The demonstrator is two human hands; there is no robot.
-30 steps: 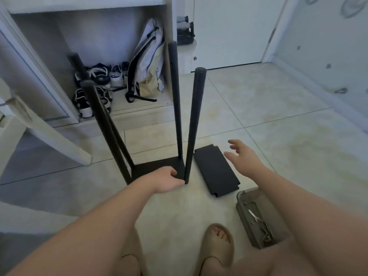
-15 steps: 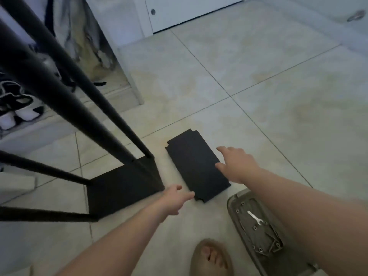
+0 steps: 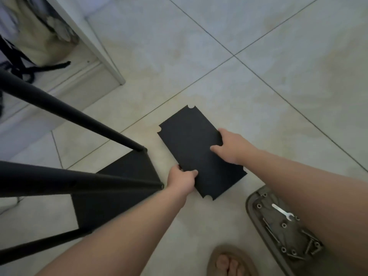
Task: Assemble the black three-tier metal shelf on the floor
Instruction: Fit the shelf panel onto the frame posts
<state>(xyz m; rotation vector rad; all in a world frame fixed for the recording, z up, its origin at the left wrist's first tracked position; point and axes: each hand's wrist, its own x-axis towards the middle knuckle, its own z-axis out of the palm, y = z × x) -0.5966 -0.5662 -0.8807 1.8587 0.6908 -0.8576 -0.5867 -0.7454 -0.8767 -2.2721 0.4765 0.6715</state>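
Note:
A loose black shelf panel (image 3: 191, 144) with notched corners lies on the tiled floor at the centre. My left hand (image 3: 182, 179) grips its near left edge, thumb on top. My right hand (image 3: 231, 147) grips its right edge, thumb on the panel's face. To the left stands the partly built frame: a black bottom panel (image 3: 117, 188) with black round posts (image 3: 65, 112) rising from its corners toward the camera.
A grey tray (image 3: 256, 198) at the lower right holds a small wrench (image 3: 282, 212) and several screws and nuts. A sandalled foot (image 3: 231, 261) is at the bottom edge. A white cabinet (image 3: 105, 62) with a bag inside stands at the upper left.
Both hands have come onto the loose panel: the left let go of the frame's corner and now holds the panel's left edge, the right closed on its right edge. The camera leaned in.

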